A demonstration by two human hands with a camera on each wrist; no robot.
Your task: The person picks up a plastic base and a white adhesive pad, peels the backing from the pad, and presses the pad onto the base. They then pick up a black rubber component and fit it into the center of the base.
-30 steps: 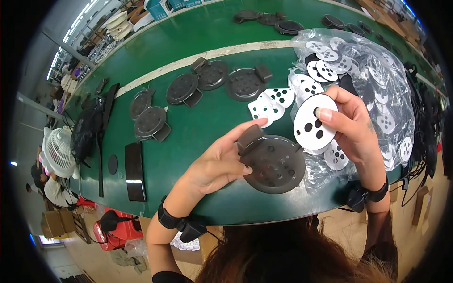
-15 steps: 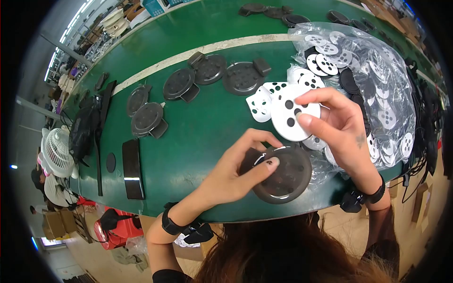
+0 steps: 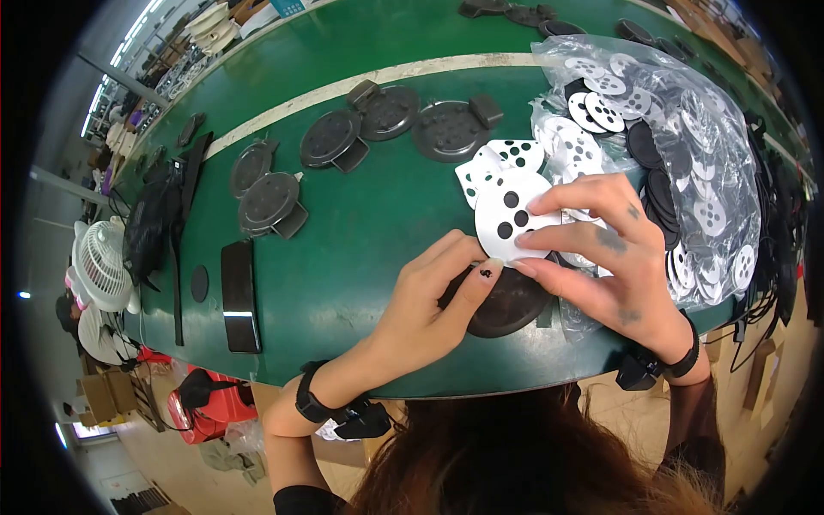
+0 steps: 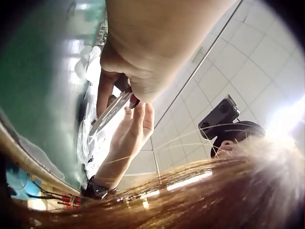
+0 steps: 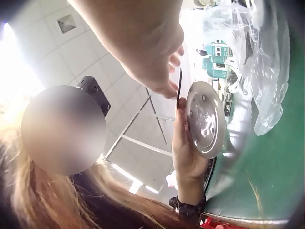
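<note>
My left hand (image 3: 433, 300) grips a dark translucent round plastic part (image 3: 506, 309), whose underside faces the right wrist view. The fingers of my right hand (image 3: 614, 257) pinch a white disc (image 3: 492, 210) with several black round spots. That disc overlaps the upper part of the dark piece in the head view, and my left thumb tip is right at its lower edge. In the right wrist view the disc appears almost edge-on as a thin dark line, close beside the dark round part (image 5: 207, 121). Loose white spotted pieces (image 3: 519, 153) lie just behind the disc.
A clear plastic bag (image 3: 730, 172) full of white and black discs spreads across the right of the green table (image 3: 360, 232). Several dark round parts (image 3: 330, 139) with tabs lie behind my left hand. A black phone (image 3: 241, 296) and small black disc (image 3: 199, 283) are at left.
The right hand has brought the white disc left and down over the dark part. The left hand has turned the dark part, and its thumb now meets the disc's edge.
</note>
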